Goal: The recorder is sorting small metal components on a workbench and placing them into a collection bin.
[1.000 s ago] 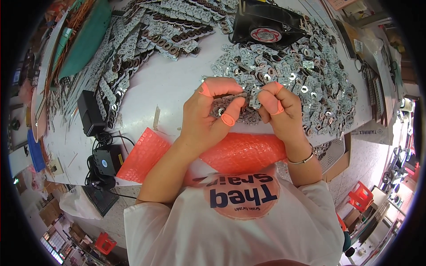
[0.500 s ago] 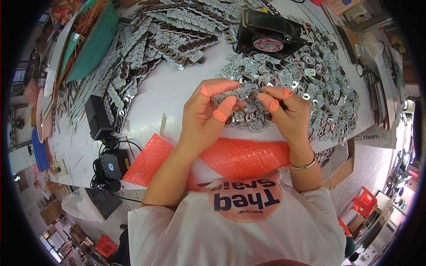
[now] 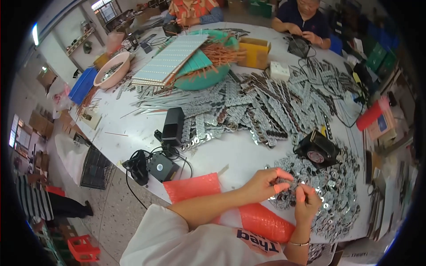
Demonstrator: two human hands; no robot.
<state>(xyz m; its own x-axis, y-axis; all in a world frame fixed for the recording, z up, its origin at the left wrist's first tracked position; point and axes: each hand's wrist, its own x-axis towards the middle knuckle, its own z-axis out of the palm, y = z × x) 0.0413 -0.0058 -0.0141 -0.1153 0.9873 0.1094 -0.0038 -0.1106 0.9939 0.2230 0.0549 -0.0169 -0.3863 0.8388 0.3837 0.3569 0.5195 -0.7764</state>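
My left hand (image 3: 262,184) reaches over the pile, thumb and forefinger bent round something small and greyish that is too small to make out. Facing it, my right hand (image 3: 307,201) pinches its fingertips together close to the left ones; what they grip is hardly visible. Orange finger cots cover thumb and forefinger on both hands. Beneath and beyond them spreads a heap of small silvery metal pieces (image 3: 333,210), some with round dark or shiny parts. A black fan (image 3: 317,153) stands at the heap's far side. Red bubble wrap (image 3: 268,221) lies under my forearms.
Strips of joined metal pieces (image 3: 266,106) pile up across the middle. Black power adapters (image 3: 172,127) with cables sit left. Farther back are a green basin (image 3: 199,80), a yellow carton (image 3: 254,52) and a pink basin (image 3: 100,80). Two people work at the far side.
The view has swung up and left, bringing the far table and two people into sight. My hands stay together over the heap, their fingertips now closer.
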